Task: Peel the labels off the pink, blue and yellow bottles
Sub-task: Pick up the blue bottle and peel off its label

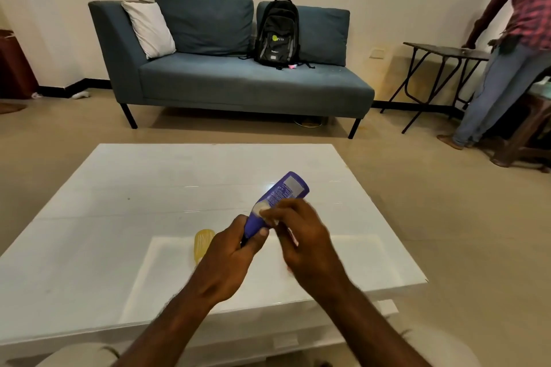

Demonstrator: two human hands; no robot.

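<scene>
I hold the blue bottle (278,198) tilted above the white table (119,202), its far end pointing up and right. My left hand (229,256) grips its lower end. My right hand (304,235) pinches the label at the bottle's middle, where a pale strip is lifted off the blue surface. Printed label still shows on the upper part. The yellow bottle (203,243) lies on the table just left of my left hand, partly hidden by it. A sliver of pink (293,237) shows under my right fingers; I cannot tell what it is.
A blue-grey sofa (238,80) with a black backpack (277,34) and a white cushion (149,28) stands beyond the table. At the far right a person (512,48) leans over a dark folding table (444,52). My knees are at the bottom edge.
</scene>
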